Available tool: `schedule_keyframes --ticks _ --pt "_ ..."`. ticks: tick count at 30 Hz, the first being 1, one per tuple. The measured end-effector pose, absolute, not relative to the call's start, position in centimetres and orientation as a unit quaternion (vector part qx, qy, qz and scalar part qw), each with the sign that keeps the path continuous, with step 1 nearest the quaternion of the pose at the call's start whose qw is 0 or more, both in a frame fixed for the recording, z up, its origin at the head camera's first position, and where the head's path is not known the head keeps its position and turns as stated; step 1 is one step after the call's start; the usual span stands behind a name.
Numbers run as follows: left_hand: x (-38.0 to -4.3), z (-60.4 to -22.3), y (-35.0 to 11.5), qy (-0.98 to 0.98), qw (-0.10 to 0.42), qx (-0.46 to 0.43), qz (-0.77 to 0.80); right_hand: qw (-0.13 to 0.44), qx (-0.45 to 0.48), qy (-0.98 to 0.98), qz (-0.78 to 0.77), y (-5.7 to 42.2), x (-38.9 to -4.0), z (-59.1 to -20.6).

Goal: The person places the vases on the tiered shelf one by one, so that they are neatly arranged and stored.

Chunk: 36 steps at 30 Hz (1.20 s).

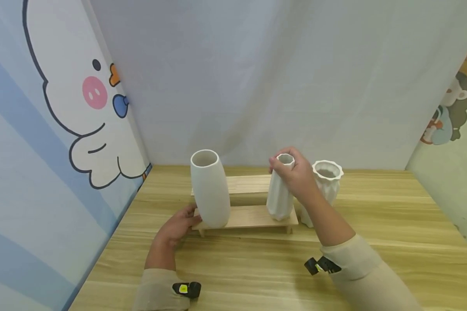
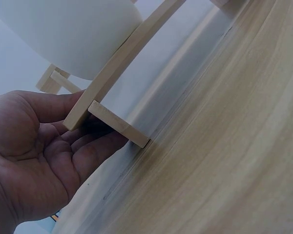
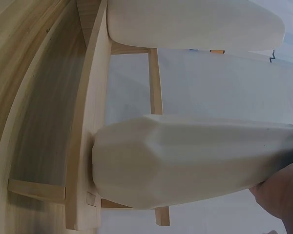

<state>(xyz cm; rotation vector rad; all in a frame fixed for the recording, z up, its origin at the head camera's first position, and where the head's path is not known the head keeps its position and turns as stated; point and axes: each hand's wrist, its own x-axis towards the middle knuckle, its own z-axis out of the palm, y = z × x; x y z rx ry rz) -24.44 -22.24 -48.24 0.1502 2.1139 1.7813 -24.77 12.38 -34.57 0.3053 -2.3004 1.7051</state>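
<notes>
A two-tier wooden stand (image 1: 249, 217) sits on the table. My left hand (image 1: 180, 224) grips the left end of its lower tier; in the left wrist view, the thumb (image 2: 58, 105) lies along the board and the other fingers curl underneath. A tall smooth white vase (image 1: 210, 190) stands on that tier, just beside the left hand. My right hand (image 1: 297, 172) holds a slim faceted white vase (image 1: 279, 196) around its neck. The base of this vase (image 3: 127, 165) is at the right end of the lower tier. Behind my right forearm, a wider fluted white vase (image 1: 327, 183) is partly hidden.
The stand's upper tier (image 1: 249, 184) lies behind the vases, close to the pale back curtain (image 1: 257, 86). Wood-grain table (image 1: 249, 268) surface extends in front and to both sides. Cartoon-printed panels (image 1: 62, 108) border the left and right.
</notes>
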Motion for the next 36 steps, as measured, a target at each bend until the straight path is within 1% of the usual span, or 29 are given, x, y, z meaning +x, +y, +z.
schedule_keyframes --ticks 36 --pt "-24.3 -48.0 -22.1 0.751 0.181 0.054 0.633 0.142 0.106 -0.769 0.615 12.0 -24.8 -36.0"
